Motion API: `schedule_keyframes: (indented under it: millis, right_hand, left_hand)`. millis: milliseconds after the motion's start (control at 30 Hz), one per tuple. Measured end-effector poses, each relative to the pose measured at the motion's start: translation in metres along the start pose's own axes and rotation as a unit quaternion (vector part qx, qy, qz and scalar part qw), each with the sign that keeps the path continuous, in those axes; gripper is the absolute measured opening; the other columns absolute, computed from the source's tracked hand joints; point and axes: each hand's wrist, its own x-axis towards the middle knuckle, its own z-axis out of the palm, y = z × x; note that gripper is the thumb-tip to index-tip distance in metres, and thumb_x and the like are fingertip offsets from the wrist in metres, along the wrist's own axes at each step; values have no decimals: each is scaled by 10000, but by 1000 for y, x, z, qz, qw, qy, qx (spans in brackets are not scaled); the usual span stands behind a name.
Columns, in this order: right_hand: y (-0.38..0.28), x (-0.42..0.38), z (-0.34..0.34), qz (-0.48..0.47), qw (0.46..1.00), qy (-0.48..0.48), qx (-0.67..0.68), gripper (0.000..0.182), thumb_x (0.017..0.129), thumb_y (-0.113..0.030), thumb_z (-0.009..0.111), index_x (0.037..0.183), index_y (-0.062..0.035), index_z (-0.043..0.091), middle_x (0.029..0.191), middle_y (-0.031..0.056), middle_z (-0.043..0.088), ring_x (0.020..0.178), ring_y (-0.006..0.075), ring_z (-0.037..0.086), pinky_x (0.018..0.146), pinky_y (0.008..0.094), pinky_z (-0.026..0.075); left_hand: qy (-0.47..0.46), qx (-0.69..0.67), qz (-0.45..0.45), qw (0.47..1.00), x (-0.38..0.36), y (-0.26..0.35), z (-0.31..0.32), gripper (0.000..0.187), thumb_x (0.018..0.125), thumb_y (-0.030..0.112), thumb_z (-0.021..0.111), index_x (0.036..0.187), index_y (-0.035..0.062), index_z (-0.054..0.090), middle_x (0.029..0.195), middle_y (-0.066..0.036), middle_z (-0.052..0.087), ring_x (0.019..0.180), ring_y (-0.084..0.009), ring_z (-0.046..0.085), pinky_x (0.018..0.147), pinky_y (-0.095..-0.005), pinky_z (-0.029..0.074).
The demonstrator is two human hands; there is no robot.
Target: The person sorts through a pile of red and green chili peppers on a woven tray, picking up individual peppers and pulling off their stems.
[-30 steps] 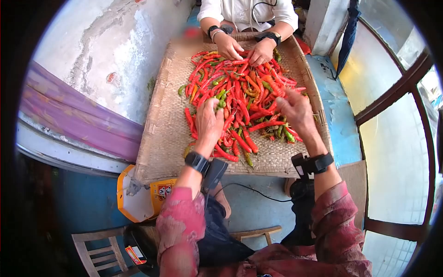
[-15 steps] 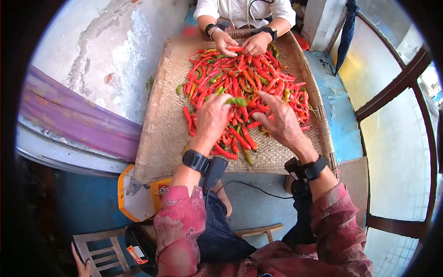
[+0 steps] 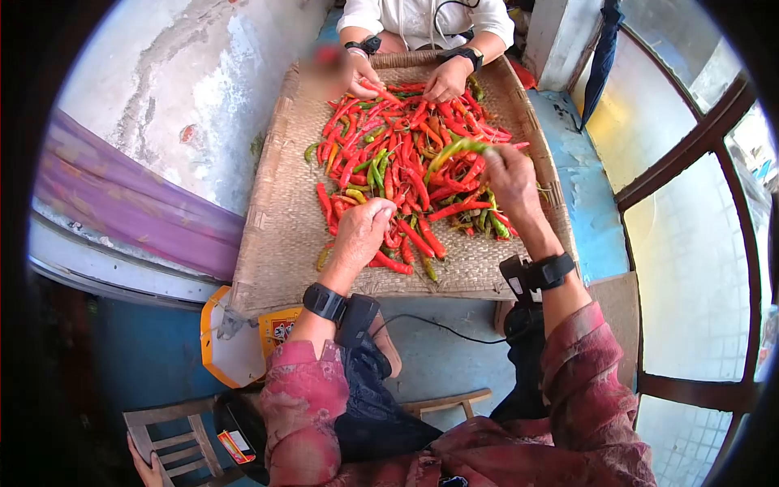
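Note:
A heap of chili peppers, mostly red with some green and yellowish ones, lies on a woven bamboo tray. My right hand is closed on one end of a green chili pepper, blurred by motion and held over the right part of the heap. At the heap's near left side is my left hand, thumb and fingers pressed together. Whatever it may hold is hidden. Both my wrists wear black bands with small boxes.
Across the tray, a person in white handles a red chili pepper. A wall with a purple cloth stands left, glass panes and a folded umbrella right. Below are an orange-edged box and a wooden chair.
My right hand has closed on a green chili pepper and moved slightly right. My left hand has lowered, and the green pepper seen at its fingers is gone from there. The other person's hands have moved apart.

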Motion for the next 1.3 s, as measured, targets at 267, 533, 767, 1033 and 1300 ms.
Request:
schedule_keyframes:
  millis: [267,533,767,1033,1300]
  right_hand:
    - [-10,-18,16,-160,985,4,-64,242,807,-100,596,1047,-78,598,731,153,631,626,332,630,538,417,504]
    - [-52,-62,36,-309,933,-172,-65,397,701,-25,568,1088,-96,623,745,150,616,644,323,626,569,399,509]
    - [-57,-50,37,-184,957,-51,-217,257,763,-85,560,1016,-100,608,722,129,616,632,291,635,541,402,516]
    - [-44,-34,-1,-73,991,54,-101,113,853,-172,597,884,-65,618,723,164,637,668,346,636,578,422,497]
    - [-36,-32,-8,-71,991,69,-90,88,838,-129,586,835,-44,609,662,188,603,648,364,616,571,432,485]
  left_hand:
    - [70,338,201,917,14,20,33,568,856,113,510,1396,63,340,1442,-133,349,1344,-314,305,1036,-543,286]
    - [129,383,232,885,21,28,43,628,845,347,470,1413,115,336,1484,-88,296,1373,-286,262,1077,-563,186]
    - [98,445,202,867,18,31,41,542,871,215,476,1390,107,364,1468,-68,320,1365,-291,268,1072,-583,191]
    - [-7,268,168,949,21,12,60,216,793,102,619,988,44,547,889,-128,602,871,-314,577,740,-411,479]
    - [8,279,165,946,42,15,103,159,762,114,618,870,52,518,842,-121,602,856,-312,589,701,-421,500]
